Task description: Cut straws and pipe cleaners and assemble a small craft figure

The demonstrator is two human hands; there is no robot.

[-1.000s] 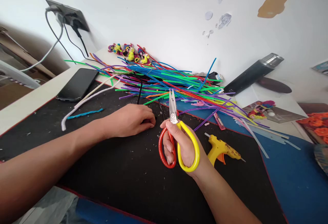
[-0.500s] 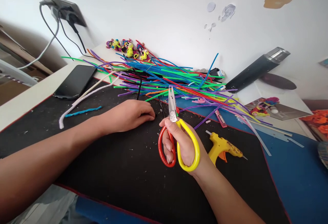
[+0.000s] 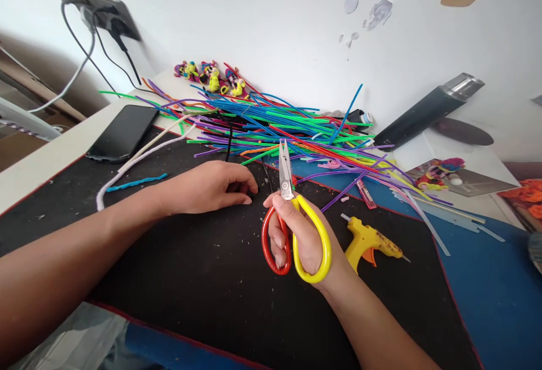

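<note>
My right hand (image 3: 298, 229) is wrapped round scissors (image 3: 286, 181) with one red and one yellow handle loop. Their blades point away from me and stand slightly apart. My left hand (image 3: 218, 188) rests on the black mat (image 3: 199, 291), its fingers curled downward; whatever may be under them is hidden. Just beyond my left hand, a black pipe cleaner (image 3: 229, 143) runs toward a big pile of coloured pipe cleaners (image 3: 254, 116). A short twisted blue piece (image 3: 138, 183) lies left of that hand, close to my forearm.
Right of my right hand lies a yellow glue gun (image 3: 372, 240). A phone (image 3: 122, 133) is at the left, a dark flask (image 3: 427, 110) at the back right. Small pipe-cleaner figures (image 3: 212, 78) sit behind the pile, near the wall.
The fingers of my left hand have shifted slightly, the thumb and index finger now a little farther apart. The scissors are held as before. The view has moved slightly.
</note>
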